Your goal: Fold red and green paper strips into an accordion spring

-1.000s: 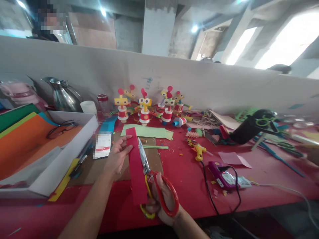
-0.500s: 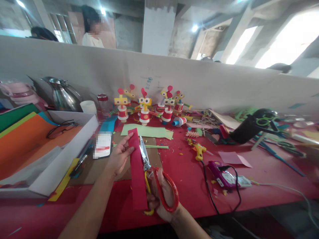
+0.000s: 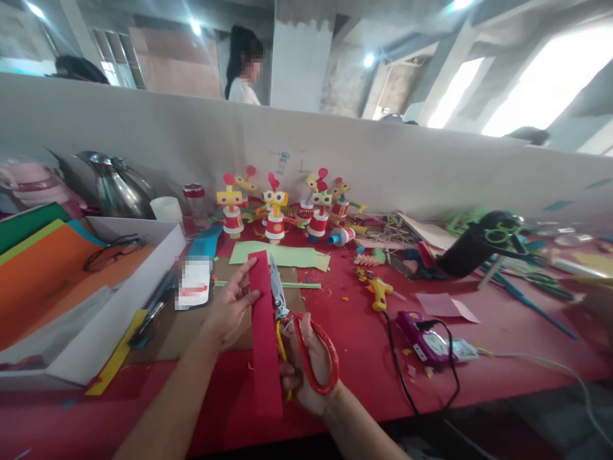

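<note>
A long red paper strip (image 3: 265,345) stands upright between my hands. My left hand (image 3: 234,303) pinches it near its upper end, thumb in front. Around the handles of a pair of scissors (image 3: 327,348), one red and one yellow, my right hand (image 3: 306,374) is closed. The metal blades point away from me along the strip's right edge; whether they touch the paper I cannot tell. Beyond the strip lie a light green paper sheet (image 3: 278,254) and thin green strips (image 3: 306,285) on a brown cardboard sheet (image 3: 191,332).
Several paper-cup robot figures (image 3: 276,223) stand along the white partition. At left are a white box (image 3: 119,306) of coloured paper and a phone (image 3: 193,281). Right of my hands lie a yellow glue gun (image 3: 380,295), a purple power strip (image 3: 421,338) with cables and a black holder (image 3: 467,252).
The view has shifted slightly. Both hands keep their hold on the strip and scissors, and the blades look closer together. Behind the partition, a person has moved to the right.
</note>
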A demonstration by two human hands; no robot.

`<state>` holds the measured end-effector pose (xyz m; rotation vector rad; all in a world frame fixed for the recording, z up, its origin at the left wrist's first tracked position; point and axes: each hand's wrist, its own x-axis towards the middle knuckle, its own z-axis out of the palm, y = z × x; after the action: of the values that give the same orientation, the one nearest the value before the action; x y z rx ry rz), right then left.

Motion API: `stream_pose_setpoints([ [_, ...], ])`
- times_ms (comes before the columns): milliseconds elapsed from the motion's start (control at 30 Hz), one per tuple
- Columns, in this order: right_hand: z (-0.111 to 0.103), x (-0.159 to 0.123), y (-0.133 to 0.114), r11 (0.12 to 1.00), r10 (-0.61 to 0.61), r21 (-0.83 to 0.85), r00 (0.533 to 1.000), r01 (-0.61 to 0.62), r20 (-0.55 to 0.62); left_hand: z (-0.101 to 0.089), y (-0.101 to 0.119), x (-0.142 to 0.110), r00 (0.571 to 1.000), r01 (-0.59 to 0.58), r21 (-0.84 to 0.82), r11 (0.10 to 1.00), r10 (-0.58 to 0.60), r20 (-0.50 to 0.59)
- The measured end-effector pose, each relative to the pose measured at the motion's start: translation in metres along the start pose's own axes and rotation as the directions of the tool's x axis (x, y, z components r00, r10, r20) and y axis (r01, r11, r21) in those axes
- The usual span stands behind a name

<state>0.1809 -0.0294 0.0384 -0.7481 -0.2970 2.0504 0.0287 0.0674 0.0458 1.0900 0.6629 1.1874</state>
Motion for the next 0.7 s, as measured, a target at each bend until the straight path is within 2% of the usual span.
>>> stream_pose_setpoints([
  [167, 0.006, 0.005, -0.001, 1.0, -0.017, -0.016, 1.0, 0.017, 0.007, 0.001, 0.0, 0.0, 0.999, 0.041, -0.028, 0.999, -0.041, -0.022],
  [367, -0.003, -0.001, -0.006, 0.998, -0.047, -0.026, 0.985, 0.052, 0.168, -0.002, 0.0, 0.001, 0.999, 0.036, -0.01, 0.999, -0.036, -0.004],
  [533, 0.0, 0.002, -0.01, 0.995, -0.086, -0.039, 0.988, 0.092, 0.13, 0.002, 0.0, -0.002, 0.995, 0.086, -0.024, 0.996, -0.084, 0.052],
  [633, 0.003, 0.004, -0.011, 0.993, -0.099, -0.053, 0.984, 0.108, 0.149, 0.002, 0.001, -0.002, 0.995, 0.084, -0.014, 0.996, -0.084, 0.047],
  [700, 0.002, 0.002, -0.014, 0.985, -0.149, -0.062, 0.975, 0.162, 0.166, -0.001, 0.002, -0.001, 0.995, 0.098, 0.009, 0.995, -0.099, 0.03],
])
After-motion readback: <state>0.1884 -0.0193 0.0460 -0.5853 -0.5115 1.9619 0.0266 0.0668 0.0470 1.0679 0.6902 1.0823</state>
